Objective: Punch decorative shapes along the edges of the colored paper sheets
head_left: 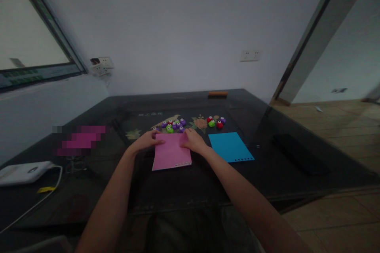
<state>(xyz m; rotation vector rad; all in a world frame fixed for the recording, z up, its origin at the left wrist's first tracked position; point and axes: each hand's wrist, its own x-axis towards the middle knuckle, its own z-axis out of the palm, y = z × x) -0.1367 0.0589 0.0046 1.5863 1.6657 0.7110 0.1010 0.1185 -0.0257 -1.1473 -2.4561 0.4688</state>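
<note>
A pink sheet of paper (171, 153) lies flat on the dark glass table (208, 182), with a row of small punched holes along its near edge. My left hand (147, 141) holds its far left corner and my right hand (193, 141) rests on its far right corner. A blue sheet (230, 146) with punched holes lies just right of my right hand. Beyond the pink sheet sits a cluster of small purple, green and red craft punches (174, 125). A second small group of punches (215, 121) sits further right.
A white device with a cable (25, 172) lies at the table's left edge. An orange bar (217, 93) sits at the far edge near the wall. A dark flat object (299, 154) lies on the right side. Wooden floor (335, 126) extends to the right.
</note>
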